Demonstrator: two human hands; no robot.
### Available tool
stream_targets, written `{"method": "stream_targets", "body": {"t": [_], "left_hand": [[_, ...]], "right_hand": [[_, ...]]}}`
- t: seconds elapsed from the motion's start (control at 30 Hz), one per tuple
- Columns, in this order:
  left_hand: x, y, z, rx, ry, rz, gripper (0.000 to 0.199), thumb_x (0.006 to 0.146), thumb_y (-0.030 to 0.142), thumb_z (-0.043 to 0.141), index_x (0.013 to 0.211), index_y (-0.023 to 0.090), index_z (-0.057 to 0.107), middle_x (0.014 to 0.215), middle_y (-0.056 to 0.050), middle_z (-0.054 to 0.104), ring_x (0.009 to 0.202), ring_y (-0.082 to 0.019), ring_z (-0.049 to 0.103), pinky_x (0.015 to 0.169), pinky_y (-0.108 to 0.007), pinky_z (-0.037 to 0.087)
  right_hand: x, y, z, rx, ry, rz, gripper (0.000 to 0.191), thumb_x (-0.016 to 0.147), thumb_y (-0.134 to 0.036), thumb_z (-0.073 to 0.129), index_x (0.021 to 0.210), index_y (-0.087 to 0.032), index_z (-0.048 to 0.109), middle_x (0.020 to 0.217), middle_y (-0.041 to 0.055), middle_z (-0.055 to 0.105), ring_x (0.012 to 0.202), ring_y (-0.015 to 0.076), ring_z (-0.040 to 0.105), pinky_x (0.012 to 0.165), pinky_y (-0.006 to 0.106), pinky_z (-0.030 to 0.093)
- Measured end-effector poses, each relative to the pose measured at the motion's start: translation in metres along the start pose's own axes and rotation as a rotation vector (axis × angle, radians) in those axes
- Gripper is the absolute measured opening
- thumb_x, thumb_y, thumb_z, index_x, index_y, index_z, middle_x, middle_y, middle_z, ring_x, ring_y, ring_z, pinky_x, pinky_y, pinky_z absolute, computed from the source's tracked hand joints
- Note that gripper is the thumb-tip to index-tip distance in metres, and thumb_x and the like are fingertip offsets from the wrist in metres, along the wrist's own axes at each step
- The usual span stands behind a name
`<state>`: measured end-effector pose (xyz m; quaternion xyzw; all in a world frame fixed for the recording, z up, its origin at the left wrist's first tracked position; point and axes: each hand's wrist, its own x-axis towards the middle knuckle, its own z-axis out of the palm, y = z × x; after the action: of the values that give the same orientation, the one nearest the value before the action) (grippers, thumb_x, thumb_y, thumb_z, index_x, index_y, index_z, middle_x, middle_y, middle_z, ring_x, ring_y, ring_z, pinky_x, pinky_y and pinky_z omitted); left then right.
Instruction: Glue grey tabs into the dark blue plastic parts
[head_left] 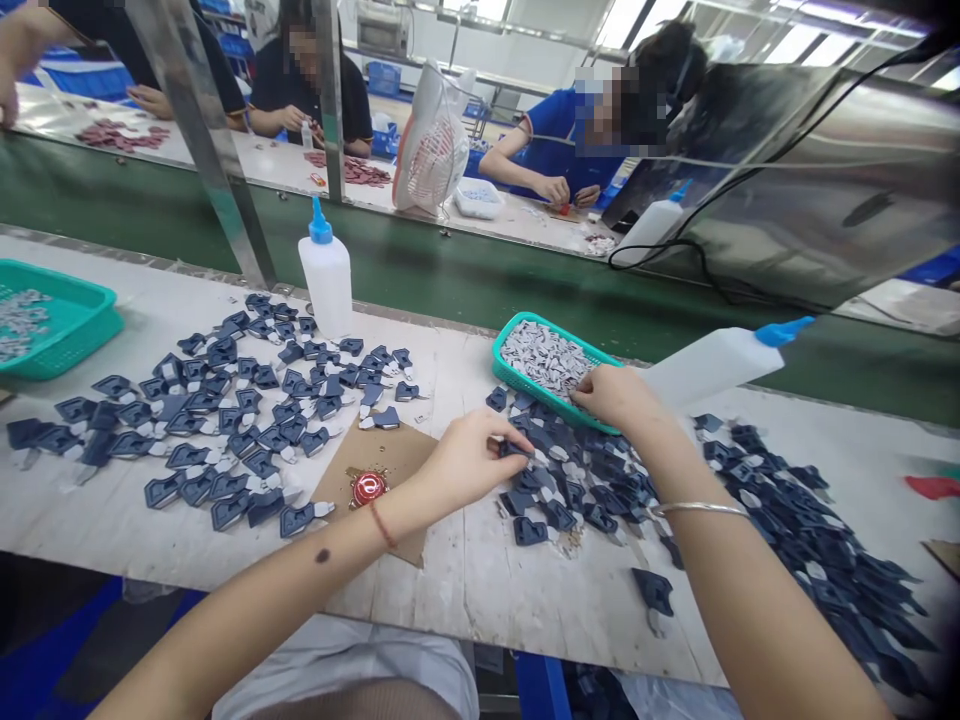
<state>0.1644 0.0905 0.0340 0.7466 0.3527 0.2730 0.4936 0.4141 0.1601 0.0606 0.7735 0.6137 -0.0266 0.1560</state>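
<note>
My left hand (476, 455) is pinched on a dark blue piece (516, 449) above the middle pile. My right hand (611, 395) reaches into the green basket (504, 372) of small grey parts (544, 355); its fingertips are closed at the basket's right end, and what they hold is too small to make out. Dark blue pieces with pale tips (559, 515) lie below both hands. A brown cardboard sheet (405, 455) with a red round cap (369, 487) on it rests left of my left hand.
A white bottle (328, 285) stands at the back, and another white bottle (712, 365) leans behind my right hand. More dark blue pieces (199, 400) spread at left and right (795, 520). A green tray (67, 325) sits far left. Across the green belt (390, 255), several people work.
</note>
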Motion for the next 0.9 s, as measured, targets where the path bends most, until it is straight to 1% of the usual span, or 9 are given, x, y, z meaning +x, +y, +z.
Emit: {"method": "stream_targets", "body": {"t": [0.17,0.27,0.33,0.43,0.53,0.6,0.7,0.8,0.9], "left_hand": [[-0.053,-0.002,-0.017,-0.345,-0.100,-0.173,0.035,0.081,0.026,0.070,0.114,0.013,0.068,0.082,-0.009,0.077,0.078,-0.021,0.074,0.068,-0.027,0.055],[-0.081,-0.005,-0.020,-0.671,-0.048,-0.387,0.032,0.076,0.032,0.076,0.102,0.013,0.070,0.070,-0.006,0.075,0.067,-0.017,0.072,0.064,-0.024,0.054],[-0.096,-0.007,-0.019,-0.861,0.028,-0.455,0.030,0.070,0.034,0.082,0.089,0.014,0.070,0.068,-0.004,0.073,0.063,-0.014,0.069,0.062,-0.022,0.053],[-0.114,-0.009,-0.017,-0.993,0.109,-0.411,0.027,0.070,0.034,0.084,0.087,0.015,0.073,0.080,-0.005,0.075,0.074,-0.014,0.069,0.071,-0.022,0.055],[-0.129,-0.010,-0.016,-1.063,0.150,-0.368,0.027,0.075,0.033,0.081,0.097,0.020,0.076,0.086,-0.004,0.075,0.082,-0.015,0.069,0.078,-0.025,0.056],[-0.137,-0.011,-0.017,-1.082,0.182,-0.344,0.028,0.076,0.032,0.080,0.102,0.022,0.076,0.089,-0.004,0.074,0.085,-0.016,0.070,0.081,-0.026,0.056],[-0.146,-0.013,-0.019,-1.054,0.239,-0.320,0.025,0.078,0.028,0.079,0.103,0.024,0.076,0.095,-0.004,0.072,0.089,-0.017,0.070,0.086,-0.027,0.055],[-0.153,-0.016,-0.020,-0.976,0.301,-0.229,0.018,0.079,0.025,0.077,0.097,0.024,0.076,0.100,-0.003,0.066,0.093,-0.017,0.067,0.085,-0.024,0.054],[-0.158,-0.020,-0.022,-0.990,0.317,-0.161,0.015,0.082,0.028,0.075,0.096,0.023,0.075,0.107,-0.005,0.064,0.100,-0.020,0.066,0.091,-0.028,0.052]], "right_hand": [[-0.005,0.018,0.005,0.097,0.038,-0.093,0.024,0.094,-0.036,0.060,0.105,-0.016,0.065,0.106,0.0045,0.068,0.092,0.0179,0.066,0.081,0.037,0.056],[-0.005,0.024,0.015,0.162,0.132,-0.128,0.020,0.092,-0.032,0.061,0.100,-0.016,0.069,0.097,0.0044,0.071,0.087,0.0179,0.067,0.077,0.033,0.055],[-0.005,0.025,0.022,0.194,0.203,-0.141,0.022,0.090,-0.030,0.059,0.102,-0.017,0.072,0.092,0.0057,0.072,0.082,0.0194,0.067,0.070,0.030,0.054],[-0.006,0.025,0.030,0.213,0.290,-0.161,0.029,0.090,-0.031,0.054,0.107,-0.017,0.073,0.092,0.0081,0.071,0.076,0.0214,0.066,0.065,0.031,0.052],[-0.008,0.022,0.032,0.189,0.335,-0.193,0.028,0.090,-0.030,0.052,0.102,-0.017,0.074,0.100,0.0114,0.069,0.085,0.0240,0.065,0.074,0.034,0.052],[-0.009,0.020,0.029,0.158,0.327,-0.204,0.024,0.091,-0.028,0.054,0.099,-0.017,0.073,0.105,0.0119,0.067,0.094,0.0253,0.064,0.081,0.036,0.051],[-0.009,0.014,0.023,0.122,0.276,-0.190,0.020,0.093,-0.030,0.058,0.104,-0.017,0.068,0.112,0.0092,0.066,0.101,0.0217,0.063,0.088,0.039,0.052],[-0.008,0.009,0.017,0.138,0.244,-0.141,0.027,0.095,-0.035,0.059,0.115,-0.017,0.062,0.119,0.0082,0.063,0.100,0.0193,0.063,0.087,0.041,0.054],[-0.014,0.003,0.011,0.213,0.281,-0.082,0.028,0.094,-0.035,0.060,0.116,-0.017,0.061,0.116,0.0070,0.064,0.098,0.0193,0.064,0.084,0.041,0.055]]}}
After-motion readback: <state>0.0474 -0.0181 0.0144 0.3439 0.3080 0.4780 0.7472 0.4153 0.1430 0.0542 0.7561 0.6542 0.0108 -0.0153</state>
